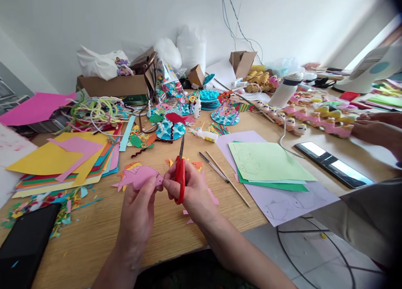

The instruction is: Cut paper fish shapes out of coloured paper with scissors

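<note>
A pink paper fish [143, 176] with a dark outline is pinched between the thumb and fingers of my left hand [138, 207]. My right hand [196, 192] is closed around red-handled scissors [180, 176], whose blades point up and away from me. The fingertips of that hand meet the fish's right tip, by its drawn eye. Behind my hands lie orange paper cutouts [197, 164], partly covered by the fish and my fingers. Pink paper scraps [212, 197] are on the table beside my right wrist.
Coloured paper sheets [28, 165] and shredded scraps lie left, near a black phone [29, 238]. Pale green paper [270, 159], a pen [213, 166] and a wooden stick [228, 178] are right. Glue [205, 135] and decorated blue discs [171, 129] stand behind. A co-worker's hands [377, 130] are far right.
</note>
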The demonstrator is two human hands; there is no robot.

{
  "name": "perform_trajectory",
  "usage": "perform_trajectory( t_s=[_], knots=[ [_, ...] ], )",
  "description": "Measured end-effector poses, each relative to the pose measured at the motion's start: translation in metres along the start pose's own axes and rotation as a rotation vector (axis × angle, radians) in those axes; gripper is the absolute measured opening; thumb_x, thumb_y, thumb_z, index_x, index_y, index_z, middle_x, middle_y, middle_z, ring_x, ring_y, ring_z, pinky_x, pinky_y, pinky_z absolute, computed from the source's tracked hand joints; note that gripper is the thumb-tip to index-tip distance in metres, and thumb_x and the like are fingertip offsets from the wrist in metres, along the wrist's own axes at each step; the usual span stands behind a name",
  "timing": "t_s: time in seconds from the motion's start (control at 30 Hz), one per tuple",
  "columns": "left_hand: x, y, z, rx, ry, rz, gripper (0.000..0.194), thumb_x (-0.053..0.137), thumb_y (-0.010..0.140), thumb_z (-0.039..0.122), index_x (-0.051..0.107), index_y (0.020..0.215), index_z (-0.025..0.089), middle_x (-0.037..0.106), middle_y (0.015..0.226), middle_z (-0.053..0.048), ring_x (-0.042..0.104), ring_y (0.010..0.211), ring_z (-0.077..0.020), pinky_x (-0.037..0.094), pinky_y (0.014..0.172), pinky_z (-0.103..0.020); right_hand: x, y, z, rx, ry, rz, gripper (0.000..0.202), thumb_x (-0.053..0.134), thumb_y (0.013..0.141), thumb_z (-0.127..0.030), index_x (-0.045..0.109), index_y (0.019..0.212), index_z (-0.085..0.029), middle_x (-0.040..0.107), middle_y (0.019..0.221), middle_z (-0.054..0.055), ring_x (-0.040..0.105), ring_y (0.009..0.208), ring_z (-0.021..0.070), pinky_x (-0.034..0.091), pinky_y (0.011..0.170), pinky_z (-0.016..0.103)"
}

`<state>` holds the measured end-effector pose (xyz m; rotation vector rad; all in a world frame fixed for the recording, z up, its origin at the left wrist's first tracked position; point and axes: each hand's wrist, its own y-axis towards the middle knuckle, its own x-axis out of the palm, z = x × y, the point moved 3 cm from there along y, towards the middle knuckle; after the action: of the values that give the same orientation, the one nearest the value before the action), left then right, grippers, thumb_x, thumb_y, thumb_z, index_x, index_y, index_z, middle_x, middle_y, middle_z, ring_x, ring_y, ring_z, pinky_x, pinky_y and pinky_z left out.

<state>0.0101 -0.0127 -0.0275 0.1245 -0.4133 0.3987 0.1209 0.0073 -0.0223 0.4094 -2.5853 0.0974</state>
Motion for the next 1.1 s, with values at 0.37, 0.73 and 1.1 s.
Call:
perform_trajectory(
  t_s=[0.37,0.73,1.1],
  knots=[
    [-0.008,-0.002,0.002,0.041,0.068,0.033,0.009,0.074,0.059,0.020,0.066,0.057,0.020,0.060,0.059,0.004,0.053,0.060,-0.0113,0.047,0.058,-0.023,0.006,-0.007,0.001,0.007,-0.076,-0.073,0.031,0.076,0.068,-0.033,0.049,0.078,-0.021,0.053,0.063,-0.007,0.044,0.049,0.0081,0.034,0.046,0.020],
    [-0.008,-0.005,0.018,0.109,-0.040,-0.024,0.008,0.072,0.065,0.019,0.066,0.059,0.019,0.058,0.062,0.004,0.053,0.062,-0.0100,0.048,0.059,-0.020,0.005,-0.027,0.017,0.030,-0.438,-0.197,0.035,0.057,0.085,-0.048,0.046,0.066,-0.021,0.040,0.053,-0.005,0.035,0.049,0.0104,0.025,0.046,0.023],
    [-0.004,-0.004,0.012,0.098,-0.077,0.069,0.006,0.073,0.062,0.017,0.067,0.061,0.018,0.063,0.064,0.003,0.056,0.063,-0.0105,0.049,0.060,-0.020,0.007,-0.032,0.018,0.042,-0.480,-0.202,0.040,0.055,0.086,-0.052,0.042,0.063,-0.021,0.038,0.055,-0.005,0.035,0.050,0.0100,0.026,0.047,0.023]
  ],
)
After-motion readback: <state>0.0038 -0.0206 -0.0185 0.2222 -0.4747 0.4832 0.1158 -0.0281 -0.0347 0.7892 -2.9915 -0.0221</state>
